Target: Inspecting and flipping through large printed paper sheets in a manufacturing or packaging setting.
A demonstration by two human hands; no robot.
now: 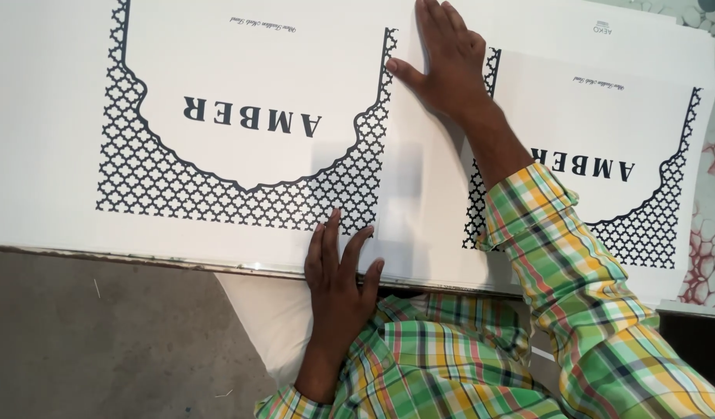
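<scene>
A large white printed sheet (241,70) with a black lattice border and dark lettering lies flat on the table. My left hand (338,271) rests at its near edge, fingers spread flat on the paper. Farther back my right hand (449,58) presses flat on the white strip between this sheet and a second, similar printed sheet (606,116) to the right. Neither hand grips anything. Both arms wear a green, yellow and red checked sleeve (575,279).
The table's near edge (140,260) runs across the frame, with grey floor (86,341) below. A white piece (272,318) hangs under the edge by my left wrist. A patterned surface (711,233) with red and green marks shows at far right.
</scene>
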